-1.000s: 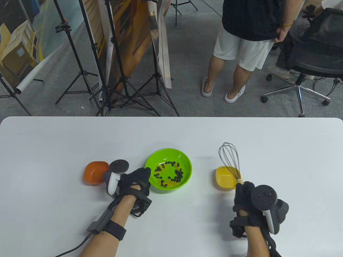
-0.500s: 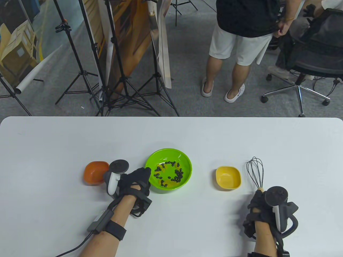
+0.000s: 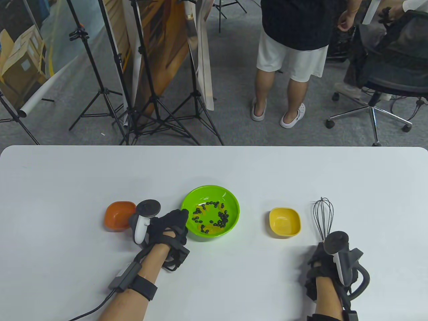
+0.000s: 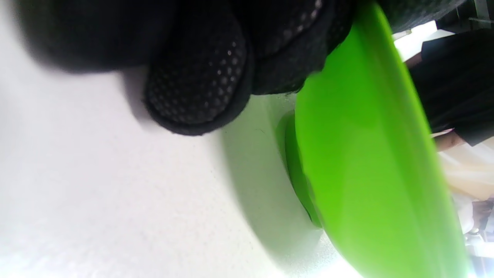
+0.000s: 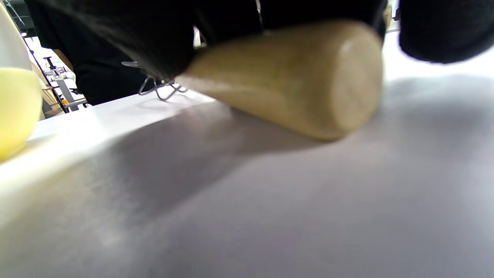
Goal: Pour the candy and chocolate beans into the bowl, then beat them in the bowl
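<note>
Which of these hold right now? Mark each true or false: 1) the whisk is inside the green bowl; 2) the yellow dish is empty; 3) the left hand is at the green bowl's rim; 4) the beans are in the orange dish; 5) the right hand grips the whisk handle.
1) False. The whisk lies on the table, right of the yellow dish, not in the green bowl.
2) True. Nothing shows inside the yellow dish.
3) True. The left hand has its fingers against the bowl's near-left rim.
4) False. The dark beans are in the green bowl; the orange dish shows none.
5) True. The right hand is curled around the wooden handle.
</note>
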